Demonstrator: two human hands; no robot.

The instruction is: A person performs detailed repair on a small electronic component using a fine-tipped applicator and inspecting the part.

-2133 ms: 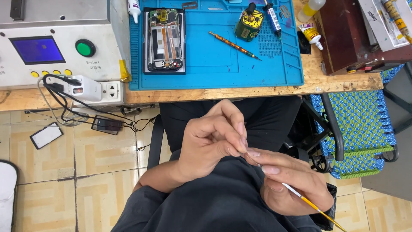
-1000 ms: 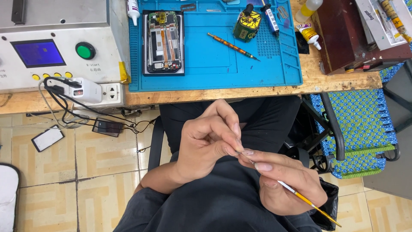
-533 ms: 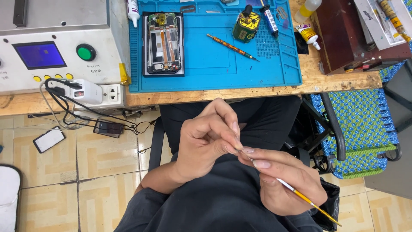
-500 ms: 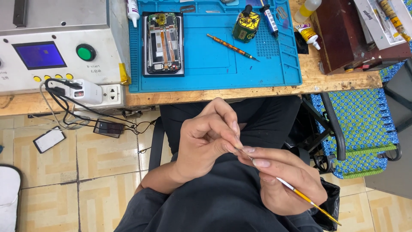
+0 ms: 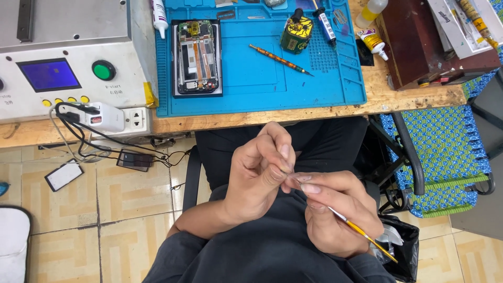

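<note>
Both hands meet over the lap, below the bench edge. The right hand (image 5: 338,215) is closed around a thin yellow brush (image 5: 361,236), held like a pen; its long axis runs from about 4 o'clock, where the handle end pokes out past the palm, up toward 10 o'clock, where the tip meets the other hand. The left hand (image 5: 259,175) is pinched shut at thumb and forefinger right on that tip; whether it grips the bristles or some tiny part there I cannot tell, it is too small. So the tip lies at 3 o'clock from the left pinch, touching it, and both hands are equally close to it.

Up at 12 o'clock sits the blue mat (image 5: 251,84) with an opened phone (image 5: 196,57) on its left part and an orange tool (image 5: 280,59) lying slantwise near the middle. At 10 o'clock is a grey machine (image 5: 68,57) with a blue screen, cables hanging under it. A blue woven chair (image 5: 440,152) stands at 3 o'clock. Nothing lies between the hands and the bench
</note>
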